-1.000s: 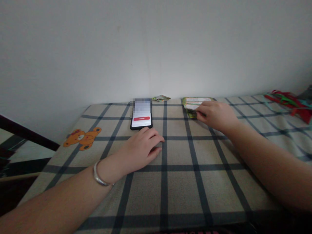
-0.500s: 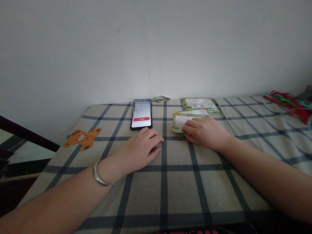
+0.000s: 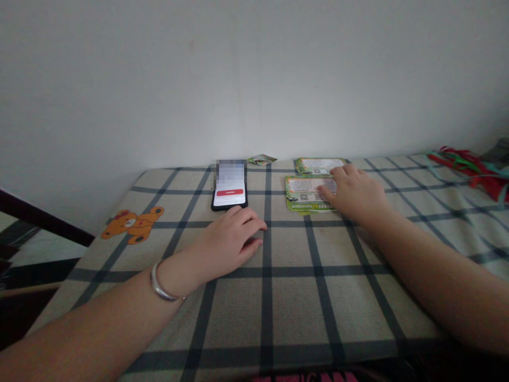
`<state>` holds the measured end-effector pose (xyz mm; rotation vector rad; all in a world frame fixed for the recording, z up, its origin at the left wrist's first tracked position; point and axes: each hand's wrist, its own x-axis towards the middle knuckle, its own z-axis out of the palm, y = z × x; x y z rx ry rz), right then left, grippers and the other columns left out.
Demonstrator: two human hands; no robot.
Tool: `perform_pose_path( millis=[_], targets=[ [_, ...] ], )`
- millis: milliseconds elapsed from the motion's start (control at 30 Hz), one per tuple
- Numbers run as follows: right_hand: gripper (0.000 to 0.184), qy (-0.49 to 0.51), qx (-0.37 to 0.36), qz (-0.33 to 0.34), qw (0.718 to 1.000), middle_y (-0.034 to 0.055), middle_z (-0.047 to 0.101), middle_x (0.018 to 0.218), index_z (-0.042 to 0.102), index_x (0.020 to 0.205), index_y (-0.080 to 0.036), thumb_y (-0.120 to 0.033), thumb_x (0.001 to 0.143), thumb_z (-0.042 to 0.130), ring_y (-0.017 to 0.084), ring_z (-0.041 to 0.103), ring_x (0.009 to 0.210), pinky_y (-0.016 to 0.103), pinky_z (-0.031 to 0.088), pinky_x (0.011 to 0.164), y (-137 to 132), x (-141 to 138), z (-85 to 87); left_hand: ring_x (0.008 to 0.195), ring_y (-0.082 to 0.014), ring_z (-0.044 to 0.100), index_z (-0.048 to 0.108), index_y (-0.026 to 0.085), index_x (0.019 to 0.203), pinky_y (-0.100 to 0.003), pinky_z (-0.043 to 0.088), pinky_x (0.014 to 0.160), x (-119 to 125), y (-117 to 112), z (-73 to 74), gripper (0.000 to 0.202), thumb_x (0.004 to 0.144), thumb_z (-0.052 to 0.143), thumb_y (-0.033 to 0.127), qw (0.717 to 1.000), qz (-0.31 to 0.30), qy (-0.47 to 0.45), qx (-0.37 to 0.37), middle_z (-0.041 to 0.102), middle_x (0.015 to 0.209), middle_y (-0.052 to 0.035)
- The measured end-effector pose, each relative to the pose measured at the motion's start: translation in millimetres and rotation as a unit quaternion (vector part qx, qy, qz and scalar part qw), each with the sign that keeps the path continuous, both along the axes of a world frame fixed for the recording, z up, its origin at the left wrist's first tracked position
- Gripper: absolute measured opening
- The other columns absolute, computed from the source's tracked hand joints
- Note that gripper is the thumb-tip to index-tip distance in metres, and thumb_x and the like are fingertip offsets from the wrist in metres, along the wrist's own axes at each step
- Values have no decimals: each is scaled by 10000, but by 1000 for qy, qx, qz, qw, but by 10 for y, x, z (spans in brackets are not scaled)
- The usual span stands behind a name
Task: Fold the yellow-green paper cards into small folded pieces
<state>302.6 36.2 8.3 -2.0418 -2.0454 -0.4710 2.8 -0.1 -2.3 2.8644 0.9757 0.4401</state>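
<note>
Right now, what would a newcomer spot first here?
A black smartphone with a lit screen lies near the far edge of the checked tablecloth, the left hand at its lower edge. To its right, the right hand rests on a stack of green-bordered printed cards, with a second stack just behind. Red and green ribbons lie at the far right.

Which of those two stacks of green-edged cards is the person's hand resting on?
The nearer stack, under the right hand; the other stack lies farther back, untouched.

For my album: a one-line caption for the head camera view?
Right hand resting on a stack of green-edged cards, left hand by a smartphone.
</note>
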Motion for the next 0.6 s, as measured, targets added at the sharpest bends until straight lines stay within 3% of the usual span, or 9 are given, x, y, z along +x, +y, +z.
perform_pose_path(
  millis=[67,200,333,500,600],
  targets=[
    [544,14,-18,22,1000,222,592,1133,573,1176,-111,-556,882,465,374,582,1049,504,477,848,35,55,-48,1010,-234,524,588,183,1093,-407,479,864,2,2,-4,194,916,519,226,1000,0,2,-2,574,1068,-78],
    [518,76,20,55,995,193,544,1142,566,1170,-141,-504,801,596,353,550,1120,474,489,893,97,118,-142,1000,-233,526,587,183,1093,-407,482,854,3,6,-13,195,915,518,226,1000,2,2,2,577,1066,-78],
    [471,193,5,66,979,151,497,1188,580,1119,-180,-348,699,710,252,612,951,395,530,832,136,115,-175,1001,-234,523,587,180,1092,-413,479,865,-3,6,-17,194,917,521,231,1000,1,3,6,573,1067,-77],
    [295,271,-34,66,960,81,551,1057,586,995,-211,-301,724,658,169,576,712,350,525,683,152,52,-203,1006,-238,520,591,177,1104,-412,478,863,-4,3,-10,206,916,521,224,1000,6,10,-2,571,1070,-77],
    [216,285,19,56,957,80,543,1001,541,936,-220,-271,735,602,202,557,764,377,508,723,163,-21,-255,1002,-238,522,595,175,1099,-410,478,859,0,-2,-3,204,913,521,219,1000,6,9,-2,572,1064,-78]
  ],
)
